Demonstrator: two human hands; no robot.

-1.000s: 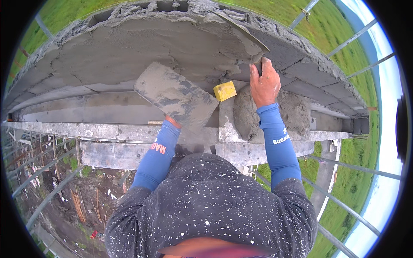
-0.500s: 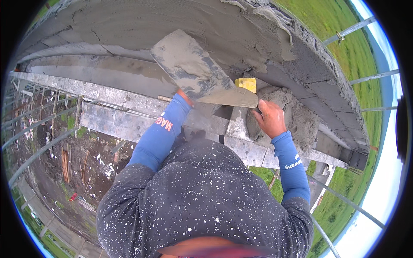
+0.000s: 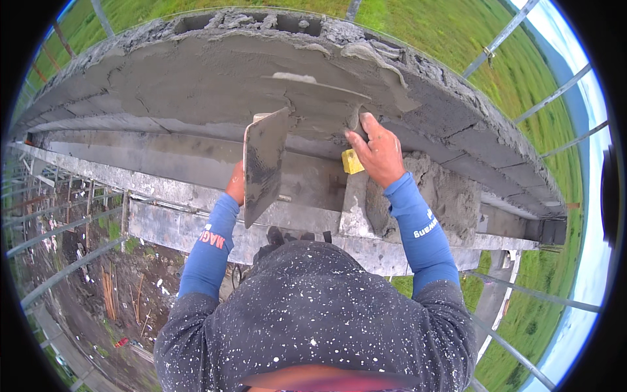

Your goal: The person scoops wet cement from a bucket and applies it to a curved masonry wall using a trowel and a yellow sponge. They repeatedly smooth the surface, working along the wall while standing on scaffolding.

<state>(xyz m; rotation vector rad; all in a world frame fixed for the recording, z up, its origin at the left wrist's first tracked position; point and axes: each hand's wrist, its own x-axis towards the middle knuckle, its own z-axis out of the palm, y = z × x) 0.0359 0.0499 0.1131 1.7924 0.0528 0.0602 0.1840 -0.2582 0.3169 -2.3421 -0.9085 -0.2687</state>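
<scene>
My left hand (image 3: 236,183) is closed behind a hawk (image 3: 264,166), a flat rectangular mortar board tipped nearly on edge; its grip is hidden. Only a thin wet smear shows on its face. In my right hand (image 3: 380,151), fingers wrap round the handle of a plastering trowel (image 3: 320,87). The blade lies along the wet grey mortar on the block wall (image 3: 196,78), with a little mortar on its upper edge. Below that hand sits a small yellow block (image 3: 353,161), perhaps a sponge. Beside it a heap of wet mortar (image 3: 434,202) rests on a pale board (image 3: 356,212).
Metal scaffold planks (image 3: 170,225) run between me and the wall. Scaffold tubes (image 3: 72,264) cross at the left, and more poles (image 3: 503,36) stand at the right. Far below lies dirt ground (image 3: 117,294) with scattered debris. Green grass (image 3: 431,29) spreads beyond the wall.
The hawk has swung from lying flat with mortar to nearly upright and mostly bare. The trowel has moved from the hawk up to the wall, my right hand rising leftward. My view has shifted.
</scene>
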